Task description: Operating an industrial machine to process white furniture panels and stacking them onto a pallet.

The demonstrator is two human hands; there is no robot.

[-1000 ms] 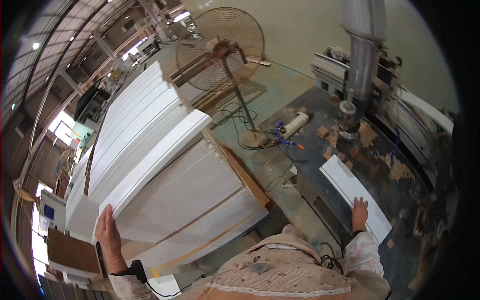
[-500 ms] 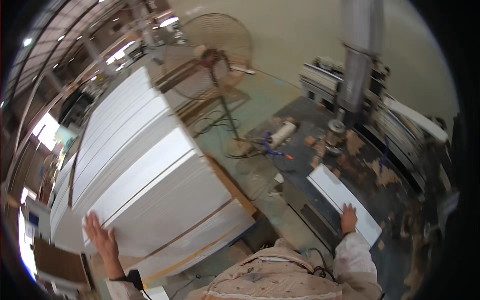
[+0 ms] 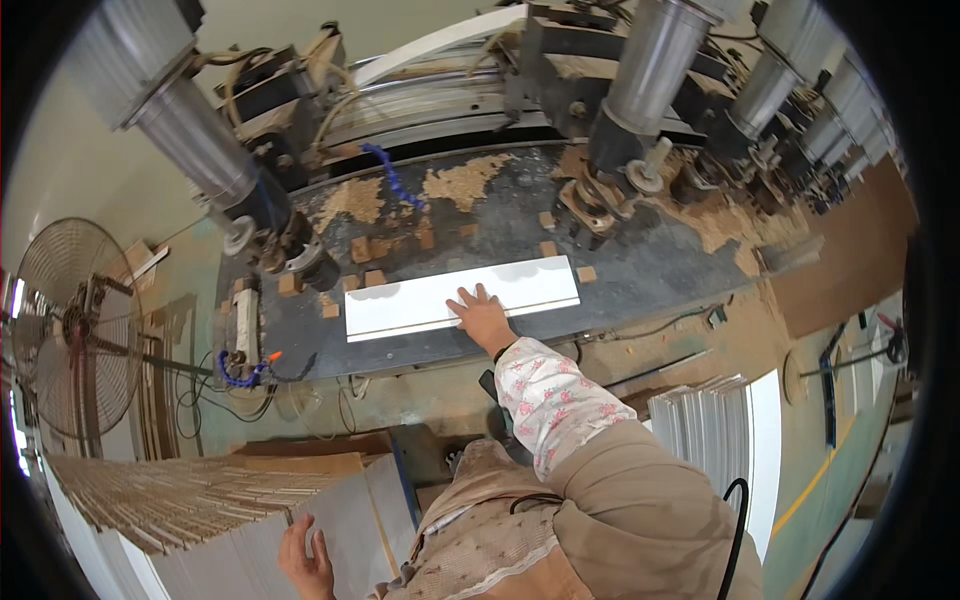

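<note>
On the head view, the right grip [image 3: 483, 318] is resting wide on the white board [image 3: 415, 299], fingers fanning across its top, and that board is lying flat near the worktop's [image 3: 630, 285] front edge, wood blocks [image 3: 361, 250] sitting just behind; down low, the left grip [image 3: 305, 560] is showing wide beside the stack [image 3: 235, 545], contact staying unclear

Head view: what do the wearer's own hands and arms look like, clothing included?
Right hand and left hand are ungloved. The right wrist has a thin dark band; its white forearm sleeve carries a pink floral print, meeting a plain tan upper sleeve. The left sleeve is out of view.
</note>
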